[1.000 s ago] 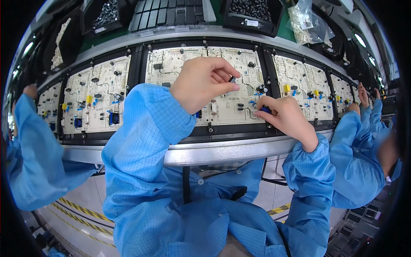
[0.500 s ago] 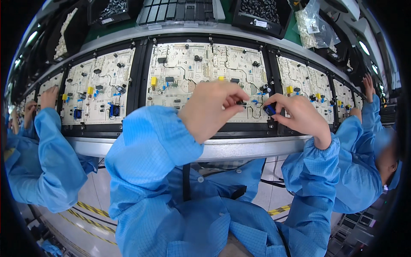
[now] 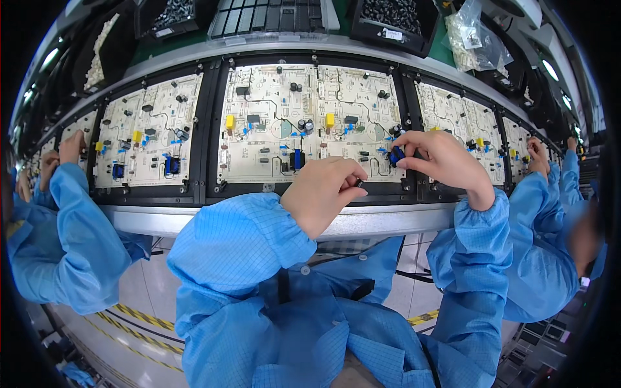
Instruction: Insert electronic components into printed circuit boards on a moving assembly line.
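Note:
Pinched between the thumb and forefinger of my left hand (image 3: 323, 193) is a small dark part (image 3: 359, 183), too small to identify. This hand is over the near edge of the middle circuit board panel (image 3: 249, 165). My right hand (image 3: 446, 161) grips a blue-and-black transformer (image 3: 396, 156) at the panel's lower right; whether its pins touch the board cannot be seen. A similar blue-and-black transformer (image 3: 297, 159) stands on the panel's left half. Yellow block capacitors (image 3: 330, 121) and dark cylindrical capacitors sit among other parts on the cream boards.
More filled panels lie in black frames to the left (image 3: 145, 129) and right (image 3: 453, 116). Behind are black bins of parts (image 3: 394, 19), a tray of black pieces (image 3: 268, 16) and a clear bag (image 3: 475, 45). Co-workers' blue sleeves (image 3: 84, 233) flank me. A metal rail (image 3: 388, 220) edges the bench.
My left hand has drawn back toward the near edge, uncovering the board's middle and the standing transformer. My right hand has shifted slightly left and away with its transformer.

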Available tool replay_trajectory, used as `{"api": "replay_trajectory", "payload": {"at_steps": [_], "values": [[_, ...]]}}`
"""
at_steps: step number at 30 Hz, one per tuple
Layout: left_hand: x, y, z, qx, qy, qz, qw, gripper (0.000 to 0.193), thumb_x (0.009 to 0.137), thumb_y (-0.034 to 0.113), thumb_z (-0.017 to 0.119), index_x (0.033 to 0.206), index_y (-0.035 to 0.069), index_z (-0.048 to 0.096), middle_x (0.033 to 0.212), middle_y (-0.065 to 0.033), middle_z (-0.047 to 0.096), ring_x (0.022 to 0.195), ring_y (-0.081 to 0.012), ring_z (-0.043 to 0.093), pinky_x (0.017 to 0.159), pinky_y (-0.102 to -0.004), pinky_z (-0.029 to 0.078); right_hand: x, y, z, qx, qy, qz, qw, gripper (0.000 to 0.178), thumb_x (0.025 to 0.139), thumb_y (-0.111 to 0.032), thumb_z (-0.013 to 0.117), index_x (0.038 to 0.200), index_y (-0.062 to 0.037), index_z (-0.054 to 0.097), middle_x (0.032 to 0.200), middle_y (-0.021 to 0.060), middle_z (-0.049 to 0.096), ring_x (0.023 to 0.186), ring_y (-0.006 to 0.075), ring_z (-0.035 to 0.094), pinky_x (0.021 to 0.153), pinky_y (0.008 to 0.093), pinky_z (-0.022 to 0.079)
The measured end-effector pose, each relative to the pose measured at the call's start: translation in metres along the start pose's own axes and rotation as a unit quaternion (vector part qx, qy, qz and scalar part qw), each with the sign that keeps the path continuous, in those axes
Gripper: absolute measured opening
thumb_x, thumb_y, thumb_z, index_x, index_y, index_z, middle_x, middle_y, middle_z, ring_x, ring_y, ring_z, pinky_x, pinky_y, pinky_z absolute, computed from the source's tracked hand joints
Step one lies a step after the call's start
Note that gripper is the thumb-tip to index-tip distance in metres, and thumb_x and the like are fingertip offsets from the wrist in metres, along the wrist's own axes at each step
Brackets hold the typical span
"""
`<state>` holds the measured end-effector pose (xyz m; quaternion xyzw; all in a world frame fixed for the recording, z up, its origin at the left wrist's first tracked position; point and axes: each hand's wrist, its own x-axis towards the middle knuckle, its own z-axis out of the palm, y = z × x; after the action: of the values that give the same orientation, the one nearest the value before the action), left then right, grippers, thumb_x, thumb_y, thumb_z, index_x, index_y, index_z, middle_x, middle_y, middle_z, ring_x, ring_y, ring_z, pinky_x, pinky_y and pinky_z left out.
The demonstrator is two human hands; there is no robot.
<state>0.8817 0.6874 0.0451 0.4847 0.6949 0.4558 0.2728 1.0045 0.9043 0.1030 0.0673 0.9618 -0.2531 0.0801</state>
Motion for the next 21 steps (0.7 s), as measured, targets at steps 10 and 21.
{"api": "replay_trajectory", "payload": {"at_steps": [10,21], "values": [[-0.003,-0.003,0.01,-0.02,0.023,0.002,1.0,0.025,0.077,0.006,0.075,0.101,0.005,0.069,0.081,-0.0083,0.067,0.067,-0.0138,0.062,0.064,-0.0266,0.052,-0.001,-0.002,0.003,0.039,-0.004,0.028,0.999,0.029,0.084,-0.016,0.067,0.11,-0.0026,0.062,0.066,0.0057,0.06,0.051,0.0164,0.05,0.05,0.0324,0.036],[-0.001,0.0,0.025,0.051,0.047,0.048,0.996,0.018,0.076,0.012,0.073,0.091,0.007,0.064,0.085,-0.0091,0.061,0.083,-0.0286,0.058,0.074,-0.0382,0.048,-0.013,-0.014,0.02,-0.12,0.052,-0.011,0.991,0.032,0.078,-0.017,0.072,0.106,-0.007,0.06,0.07,0.0079,0.062,0.065,0.0296,0.061,0.057,0.0391,0.044]]}}
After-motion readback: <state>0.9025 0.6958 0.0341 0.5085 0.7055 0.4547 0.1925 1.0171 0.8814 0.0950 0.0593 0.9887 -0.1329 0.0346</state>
